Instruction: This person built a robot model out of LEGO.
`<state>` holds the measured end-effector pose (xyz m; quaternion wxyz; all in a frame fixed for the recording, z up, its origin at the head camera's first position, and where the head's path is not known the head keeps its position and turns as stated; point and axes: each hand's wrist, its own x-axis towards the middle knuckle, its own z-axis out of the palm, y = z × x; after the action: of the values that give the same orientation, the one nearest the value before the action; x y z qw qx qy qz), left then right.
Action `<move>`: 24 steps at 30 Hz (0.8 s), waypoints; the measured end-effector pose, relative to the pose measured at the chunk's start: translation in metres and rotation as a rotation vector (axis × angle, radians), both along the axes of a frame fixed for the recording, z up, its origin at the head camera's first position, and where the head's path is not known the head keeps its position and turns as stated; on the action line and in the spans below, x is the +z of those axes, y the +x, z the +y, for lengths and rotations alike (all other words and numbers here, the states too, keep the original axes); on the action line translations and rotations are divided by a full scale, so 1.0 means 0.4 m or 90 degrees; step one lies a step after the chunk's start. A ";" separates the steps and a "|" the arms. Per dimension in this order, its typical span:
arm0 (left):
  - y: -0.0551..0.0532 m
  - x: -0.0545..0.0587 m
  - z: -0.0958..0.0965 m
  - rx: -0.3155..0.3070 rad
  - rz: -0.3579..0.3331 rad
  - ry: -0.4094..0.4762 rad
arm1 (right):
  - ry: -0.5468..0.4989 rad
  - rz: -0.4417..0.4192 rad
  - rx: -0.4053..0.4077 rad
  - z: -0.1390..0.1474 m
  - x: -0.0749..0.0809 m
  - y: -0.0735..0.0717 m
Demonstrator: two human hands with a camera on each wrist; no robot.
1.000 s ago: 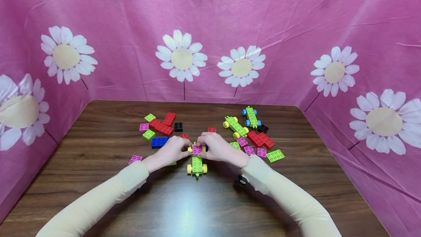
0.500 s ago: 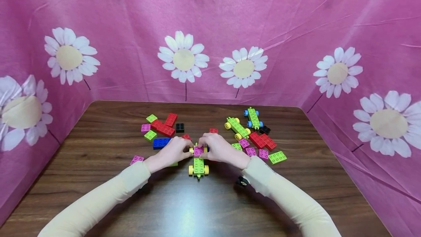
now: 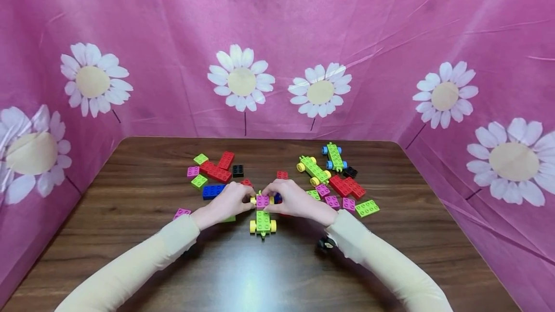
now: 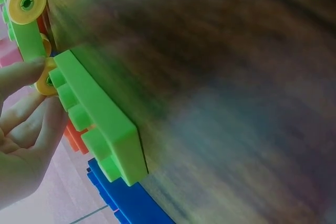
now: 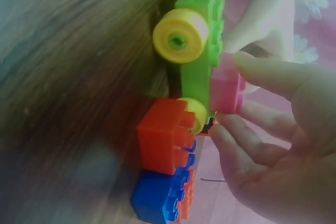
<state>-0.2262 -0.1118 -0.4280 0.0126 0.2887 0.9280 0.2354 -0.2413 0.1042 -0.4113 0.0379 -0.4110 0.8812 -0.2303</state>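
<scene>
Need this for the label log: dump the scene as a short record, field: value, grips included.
left grip: pinches far-left yellow wheel
right grip: pinches pink brick
brick position: on far end of green base; fully seated, cannot tell
other bases: yellow-wheeled base, blue-wheeled base, both beyond and right of right grip
surface: wooden table

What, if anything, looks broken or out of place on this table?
Nothing looks broken or spilled. The loose bricks lie scattered at various angles, but I see no damage. Between the left hand and right hand, the pink brick sits on the green car base; whether it is pressed fully down, I can't tell.
</scene>
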 end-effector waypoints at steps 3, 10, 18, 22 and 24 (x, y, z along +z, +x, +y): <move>-0.002 -0.004 -0.001 -0.003 0.017 0.000 | -0.006 -0.008 -0.014 0.002 0.003 0.004; -0.003 -0.010 0.000 -0.007 0.038 0.004 | -0.006 -0.022 -0.048 0.002 0.005 0.009; -0.002 -0.011 0.002 -0.004 0.019 0.008 | -0.026 -0.023 -0.044 0.005 -0.003 0.011; -0.002 -0.005 0.000 -0.004 0.024 0.009 | -0.010 -0.022 -0.051 -0.005 0.004 0.006; -0.002 -0.005 -0.001 -0.004 0.024 0.009 | -0.003 -0.023 -0.051 -0.008 0.006 0.004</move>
<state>-0.2270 -0.1121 -0.4301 -0.0062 0.2961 0.9254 0.2363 -0.2397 0.1011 -0.4088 0.0438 -0.3711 0.8956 -0.2413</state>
